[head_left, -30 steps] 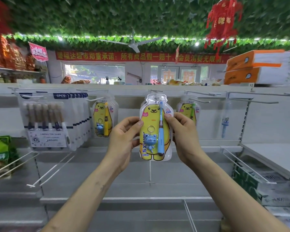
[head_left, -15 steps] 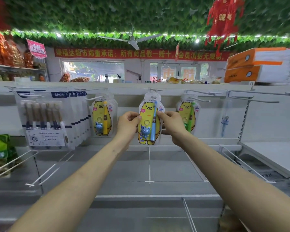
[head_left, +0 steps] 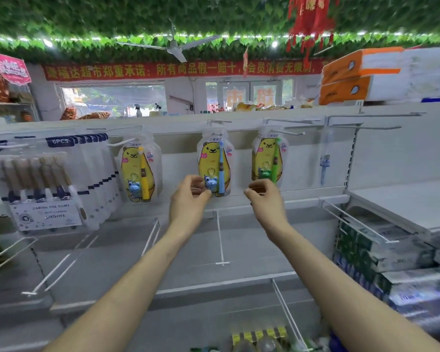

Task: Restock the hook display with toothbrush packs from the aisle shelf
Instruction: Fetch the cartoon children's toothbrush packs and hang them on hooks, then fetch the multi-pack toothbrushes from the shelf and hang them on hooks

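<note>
1. Both hands are raised in front of the hook display, the left hand (head_left: pixel 188 199) at the lower left corner of the toothbrush pack (head_left: pixel 215 161) and the right hand (head_left: pixel 263 199) off to the pack's right, apart from it.
2. The left hand's fingers are curled and overlap the pack's lower left edge; because of blur, it cannot be told whether the pack is pinched or only approached.
3. The right hand's fingers are loosely curled with the thumb near the forefinger, and nothing is held in it.
4. The toothbrush pack is hung upright from a white hook (head_left: pixel 217 121) at the middle of the display, against the pale back panel.
5. Its look is given by a clear plastic blister over a card printed with a yellow cartoon bear; a light blue toothbrush (head_left: pixel 221 168) is set upright along the right side, and a small blue animal charm (head_left: pixel 210 182) is seated low on the bear's belly.
6. A matching pack with a yellow brush (head_left: pixel 137 168) is hung to the left, and one with a green brush (head_left: pixel 267 158) to the right, its lower part partly covered by the right hand.
7. Further left, a row of six-brush packs (head_left: pixel 41 184) is hung.
8. Grey shelving (head_left: pixel 239 250) with white wire dividers is seen below the arms.
</note>
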{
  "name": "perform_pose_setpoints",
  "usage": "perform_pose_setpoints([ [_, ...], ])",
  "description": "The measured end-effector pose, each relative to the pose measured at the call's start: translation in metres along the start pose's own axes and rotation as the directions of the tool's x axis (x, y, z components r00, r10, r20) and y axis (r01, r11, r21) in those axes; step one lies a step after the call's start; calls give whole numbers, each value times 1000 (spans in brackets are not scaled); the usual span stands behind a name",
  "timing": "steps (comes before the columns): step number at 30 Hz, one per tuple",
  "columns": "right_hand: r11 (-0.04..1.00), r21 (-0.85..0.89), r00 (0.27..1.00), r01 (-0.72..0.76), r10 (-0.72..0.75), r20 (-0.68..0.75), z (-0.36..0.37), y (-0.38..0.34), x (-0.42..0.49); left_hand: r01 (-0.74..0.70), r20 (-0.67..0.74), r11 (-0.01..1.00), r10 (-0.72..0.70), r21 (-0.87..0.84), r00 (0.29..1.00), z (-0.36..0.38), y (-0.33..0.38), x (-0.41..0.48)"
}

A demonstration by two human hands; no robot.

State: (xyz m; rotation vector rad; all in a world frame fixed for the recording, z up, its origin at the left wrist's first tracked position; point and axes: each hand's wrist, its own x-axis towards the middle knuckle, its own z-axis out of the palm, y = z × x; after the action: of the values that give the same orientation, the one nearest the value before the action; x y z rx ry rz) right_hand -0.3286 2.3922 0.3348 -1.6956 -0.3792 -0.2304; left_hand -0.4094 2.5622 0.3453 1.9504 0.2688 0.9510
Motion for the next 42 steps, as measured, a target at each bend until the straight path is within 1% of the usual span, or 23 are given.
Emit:
perform_pose_setpoints([
  [2, 996, -65, 998, 63, -64, -15, -14, 10, -24, -59, 35, 998, 58, 24, 998, 10, -1, -24],
  [4, 979, -162, 990, 125, -135, -48, -34, 26, -50, -124, 111, 991, 118, 53, 987, 25, 3, -50],
  [6, 940, -299, 977, 163, -196, -86, -59, 48, -74, -196, 198, 978, 178, 75, 964, 46, 6, -75],
  [8, 882, -446, 962, 154, -236, -134, -91, 73, -97, -281, 289, 953, 240, 110, 927, 74, 11, -98],
  [10, 807, -585, 948, 82, -245, -205, -127, 97, -115, -375, 383, 920, 309, 110, 870, 109, 18, -121],
  [12, 736, -676, 944, -28, -203, -260, -164, 118, -132, -463, 464, 880, 369, 105, 805, 148, 29, -146],
  [14, 674, -728, 943, -125, -148, -298, -204, 133, -150, -543, 530, 835, 420, 93, 737, 191, 40, -173],
  [17, 568, -789, 934, -234, -94, -345, -274, 154, -177, -631, 595, 771, 467, 87, 653, 258, 60, -215],
  [21, 505, -779, 896, -372, -24, -444, -370, 182, -204, -708, 666, 701, 486, 90, 566, 340, 92, -275],
  [23, 495, -755, 874, -431, 18, -486, -418, 197, -215, -722, 705, 689, 478, 68, 523, 380, 109, -304],
  [25, 463, -734, 844, -496, 61, -532, -462, 210, -228, -733, 747, 679, 464, 44, 476, 419, 125, -332],
  [29, 382, -691, 767, -614, 81, -637, -542, 230, -254, -764, 791, 644, 487, -39, 370, 495, 158, -376],
  [33, 285, -607, 658, -742, 135, -741, -606, 255, -269, -765, 821, 630, 502, -133, 271, 569, 187, -415],
  [36, 229, -564, 605, -793, 196, -771, -650, 276, -272, -758, 844, 620, 503, -204, 184, 624, 198, -444],
  [40, 168, -486, 512, -858, 201, -835, -725, 310, -260, -729, 859, 623, 503, -283, 96, 717, 211, -476],
  [42, 134, -459, 478, -878, 207, -853, -767, 327, -246, -722, 863, 616, 503, -313, 55, 768, 223, -487],
])
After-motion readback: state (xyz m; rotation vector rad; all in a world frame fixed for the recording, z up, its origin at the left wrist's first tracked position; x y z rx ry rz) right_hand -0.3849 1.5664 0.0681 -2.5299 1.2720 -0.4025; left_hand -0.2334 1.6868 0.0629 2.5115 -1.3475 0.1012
